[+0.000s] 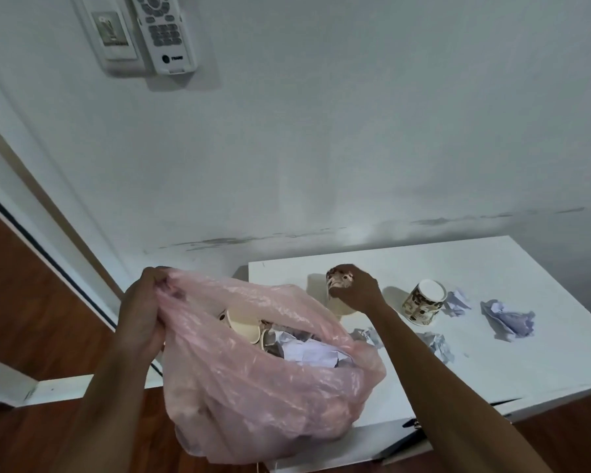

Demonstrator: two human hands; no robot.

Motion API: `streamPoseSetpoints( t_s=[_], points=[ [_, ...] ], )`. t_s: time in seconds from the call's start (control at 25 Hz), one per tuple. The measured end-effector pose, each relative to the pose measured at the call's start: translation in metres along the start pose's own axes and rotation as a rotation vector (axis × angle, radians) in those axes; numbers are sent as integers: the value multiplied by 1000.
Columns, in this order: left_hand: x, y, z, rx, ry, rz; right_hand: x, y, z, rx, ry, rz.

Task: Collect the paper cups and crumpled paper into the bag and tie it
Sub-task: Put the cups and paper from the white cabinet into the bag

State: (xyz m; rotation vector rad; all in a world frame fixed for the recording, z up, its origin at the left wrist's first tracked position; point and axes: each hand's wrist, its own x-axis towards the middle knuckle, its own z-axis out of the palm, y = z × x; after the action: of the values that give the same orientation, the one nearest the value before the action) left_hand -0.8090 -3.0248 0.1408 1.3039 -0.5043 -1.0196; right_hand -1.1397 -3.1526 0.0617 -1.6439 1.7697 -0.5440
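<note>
**Cup lifted beside the open bag**

The left hand (140, 312) gripped the pink bag's (260, 387) rim off the table's (492, 363) left edge. The right hand (354, 290), arm outstretched, curled around a patterned paper cup (338, 279) above the tabletop. Another cup (423, 302) and crumpled paper (507, 319) lay mid-table.

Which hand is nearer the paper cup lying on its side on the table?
Right. The right hand grips another cup just left of the tipped paper cup. The left hand holds the pink bag's rim, off the table edge.
</note>
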Motion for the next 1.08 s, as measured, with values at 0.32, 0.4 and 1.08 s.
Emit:
streamPoseSetpoints(
  t_s=[0.32,0.4,1.08],
  points=[
    [6,11,49,63,-29,54,-87,-63,-53,478,-39,-314],
    [6,13,56,81,-59,80,-110,-71,-41,410,-142,-451],
    [3,11,62,188,-79,195,-116,-65,9,-440,-12,-314]
  ],
)
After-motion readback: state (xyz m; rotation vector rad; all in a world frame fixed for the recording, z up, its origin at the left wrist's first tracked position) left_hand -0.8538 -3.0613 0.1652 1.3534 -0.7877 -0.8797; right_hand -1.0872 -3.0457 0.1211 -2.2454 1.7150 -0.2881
